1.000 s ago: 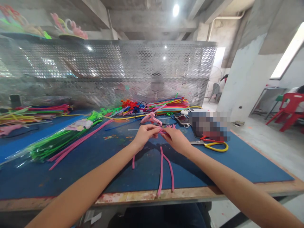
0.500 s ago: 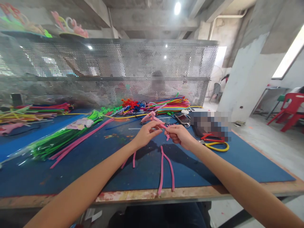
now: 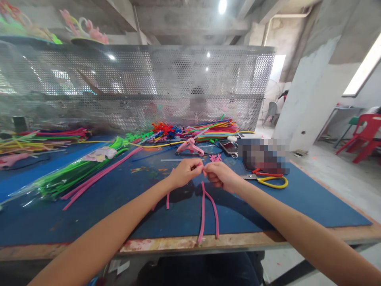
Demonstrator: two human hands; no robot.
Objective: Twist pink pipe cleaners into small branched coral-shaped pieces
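Head view: left hand (image 3: 185,172) and right hand (image 3: 218,175) meet fingertip to fingertip above the blue mat (image 3: 297,202), both pinched shut on a small pink pipe cleaner (image 3: 203,170) between them. Forearms stretch out from the near table edge (image 3: 166,245). Two long pink stems (image 3: 208,212) lie just below the hands. Scissors (image 3: 269,179) sit to the right; bare mat beyond them.

I see two bare forearms entering from the lower corners of the frame, no sleeves, watch or rings. The left hand (image 3: 185,172) and right hand (image 3: 219,175) are ungloved.
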